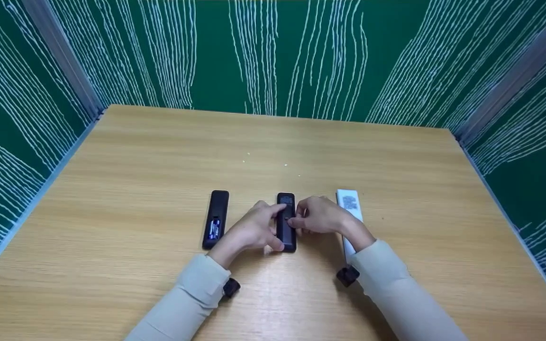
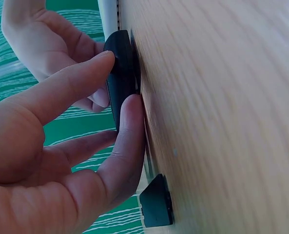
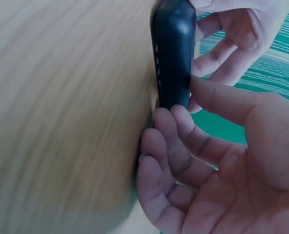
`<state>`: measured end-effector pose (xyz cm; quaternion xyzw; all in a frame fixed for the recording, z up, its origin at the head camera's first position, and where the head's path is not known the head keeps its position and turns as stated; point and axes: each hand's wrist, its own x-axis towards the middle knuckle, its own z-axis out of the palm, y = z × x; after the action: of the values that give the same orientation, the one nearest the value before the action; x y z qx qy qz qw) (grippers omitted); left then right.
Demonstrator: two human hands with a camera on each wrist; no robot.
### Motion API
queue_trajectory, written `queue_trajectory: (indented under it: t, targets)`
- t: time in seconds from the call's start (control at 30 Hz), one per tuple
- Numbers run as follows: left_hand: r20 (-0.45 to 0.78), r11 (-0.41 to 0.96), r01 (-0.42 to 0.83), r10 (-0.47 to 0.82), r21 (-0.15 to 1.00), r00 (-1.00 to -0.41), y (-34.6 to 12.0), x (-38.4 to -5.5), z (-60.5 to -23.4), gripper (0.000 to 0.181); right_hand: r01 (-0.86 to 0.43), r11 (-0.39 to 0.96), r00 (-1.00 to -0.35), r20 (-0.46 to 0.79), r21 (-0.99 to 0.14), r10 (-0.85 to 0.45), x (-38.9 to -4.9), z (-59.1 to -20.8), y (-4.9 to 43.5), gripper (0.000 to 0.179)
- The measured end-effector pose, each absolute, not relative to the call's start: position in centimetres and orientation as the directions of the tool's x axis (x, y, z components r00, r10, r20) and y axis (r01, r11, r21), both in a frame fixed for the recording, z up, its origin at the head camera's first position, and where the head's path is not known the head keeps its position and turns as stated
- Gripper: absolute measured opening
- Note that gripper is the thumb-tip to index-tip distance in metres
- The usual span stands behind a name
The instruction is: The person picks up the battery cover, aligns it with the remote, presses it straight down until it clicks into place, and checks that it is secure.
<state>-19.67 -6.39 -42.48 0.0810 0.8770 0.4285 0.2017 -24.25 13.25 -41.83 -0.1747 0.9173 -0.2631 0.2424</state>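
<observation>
A black remote control (image 1: 287, 237) lies back up in the middle, with a label patch near its far end. My left hand (image 1: 255, 227) holds it from the left, the thumb at the near end and a finger on the back farther up. From the other side my right hand (image 1: 323, 215) pinches its right edge, thumb on the back and fingers curled by the side. In the right wrist view, those fingertips meet the end of the remote (image 3: 175, 53). Farther left lies a second black remote (image 1: 218, 203), its battery compartment open on shiny batteries (image 1: 214, 228).
A white remote (image 1: 350, 203) with a printed label lies at the right, partly beneath my right forearm. Several tiny white specks (image 1: 286, 165) dot the wooden table (image 1: 159, 151) beyond. Green walls (image 1: 216, 57) with white streaks enclose the far side and both flanks.
</observation>
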Motion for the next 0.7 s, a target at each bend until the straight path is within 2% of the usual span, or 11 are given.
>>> queue_trajectory:
  t: [0.57, 0.7]
  targets:
    - [-0.305, 0.612, -0.058, 0.308, 0.789, -0.901, -6.4, -19.6, -42.4, 0.113, -0.208, 0.786, -0.789, -0.376, -0.582, -0.487, -23.1, -41.7, 13.1, 0.019]
    - [-0.286, 0.616, -0.032, 0.318, 0.787, -0.904, -6.4, -19.6, -42.4, 0.111, -0.236, 0.781, -0.781, -0.366, -0.578, -0.506, -23.0, -41.6, 13.1, 0.019]
